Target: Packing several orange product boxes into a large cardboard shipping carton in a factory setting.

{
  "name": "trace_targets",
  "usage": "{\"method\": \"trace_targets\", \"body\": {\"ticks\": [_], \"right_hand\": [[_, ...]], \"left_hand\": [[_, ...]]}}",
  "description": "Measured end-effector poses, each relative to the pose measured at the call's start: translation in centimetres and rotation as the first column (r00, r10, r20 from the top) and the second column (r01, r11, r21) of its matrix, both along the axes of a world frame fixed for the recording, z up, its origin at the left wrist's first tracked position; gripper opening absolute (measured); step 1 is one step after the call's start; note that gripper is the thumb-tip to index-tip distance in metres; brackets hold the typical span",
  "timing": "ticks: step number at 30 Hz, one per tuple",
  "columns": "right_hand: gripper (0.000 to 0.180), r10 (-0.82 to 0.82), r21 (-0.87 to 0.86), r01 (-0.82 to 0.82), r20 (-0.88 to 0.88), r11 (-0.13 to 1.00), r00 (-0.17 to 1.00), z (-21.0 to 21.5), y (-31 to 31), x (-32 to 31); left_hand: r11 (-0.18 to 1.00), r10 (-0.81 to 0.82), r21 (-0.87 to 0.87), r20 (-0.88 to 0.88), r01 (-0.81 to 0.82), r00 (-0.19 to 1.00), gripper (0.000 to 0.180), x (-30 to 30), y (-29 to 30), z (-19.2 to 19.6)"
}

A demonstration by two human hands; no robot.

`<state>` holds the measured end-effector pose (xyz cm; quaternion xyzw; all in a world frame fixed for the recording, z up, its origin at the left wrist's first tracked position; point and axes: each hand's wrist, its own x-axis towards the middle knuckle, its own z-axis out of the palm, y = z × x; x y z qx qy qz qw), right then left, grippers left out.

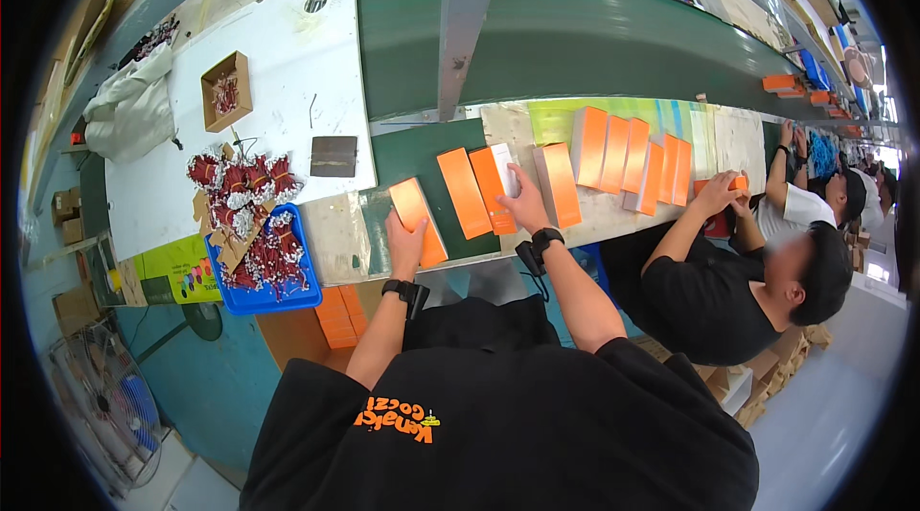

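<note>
here, a blue tray of red bundles sits well left of the fingers. the left hand lies flat, fingers spread on an orange box. the right hand pinches a white card over another orange box.

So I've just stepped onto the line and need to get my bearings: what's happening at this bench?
A person stands at a green conveyor belt handling flat orange boxes. Their left hand rests on one orange box at the belt's near edge. Their right hand touches a white box lying among more orange ones. To the left, a blue tray holds heaped red and white bundles. To the right, a co-worker's hands hold another orange box.
</note>
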<state>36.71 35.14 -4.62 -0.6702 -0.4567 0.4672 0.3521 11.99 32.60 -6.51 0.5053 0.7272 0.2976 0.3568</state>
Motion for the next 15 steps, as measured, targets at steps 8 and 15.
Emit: {"method": "trace_targets", "body": {"ticks": [8, 15], "right_hand": [[0.065, -0.086, -0.261, -0.006, -0.34, 0.965, 0.936, -2.3, 1.4, 1.8], [0.077, 0.216, 0.058, -0.229, 0.173, 0.972, 0.961, 0.9, 0.1, 1.2]], "left_hand": [[0.974, -0.16, -0.111, 0.284, 0.198, 0.945, 0.045, 1.7, 4.1, -0.3], [0.962, -0.196, -0.105, 0.382, 0.253, 0.903, 0.046, 1.3, 4.1, -1.3]]}}
